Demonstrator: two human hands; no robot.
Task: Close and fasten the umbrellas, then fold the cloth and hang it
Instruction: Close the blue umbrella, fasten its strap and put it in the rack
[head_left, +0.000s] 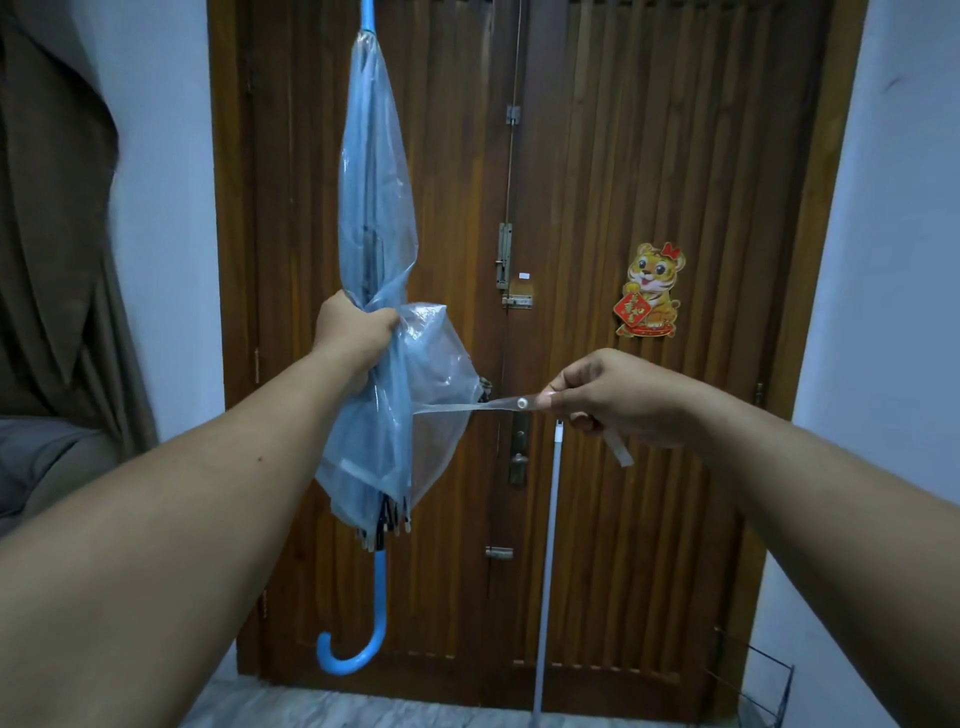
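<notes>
**Umbrella held upright, strap pulled out to the side**

The umbrella (376, 208), pale blue and see-through, stands upright in front of the wooden door (649, 156), tip up and hooked blue handle (358, 649) down. Its canopy is collapsed but loose. The left hand (353, 332) wraps its fingers tight around the gathered plastic about midway along the shaft; above those fingers the canopy narrows toward the tip, below them it billows out to the right and ends at the rib ends just over the handle.

The clear closing strap (483, 406) runs from the canopy, just below the left fingers, sideways to the right hand (618, 397). That hand pinches the strap between thumb and fingertips, right beside its metal snap (519, 401); the strap is stretched taut and its free end hangs below the knuckles.

Under the right hand a thin white pole (545, 571) leans against the door. Beyond those fingers, higher on the door, is a tiger sticker (652, 291). A brown curtain (52, 234) hangs far left of the left hand.
</notes>
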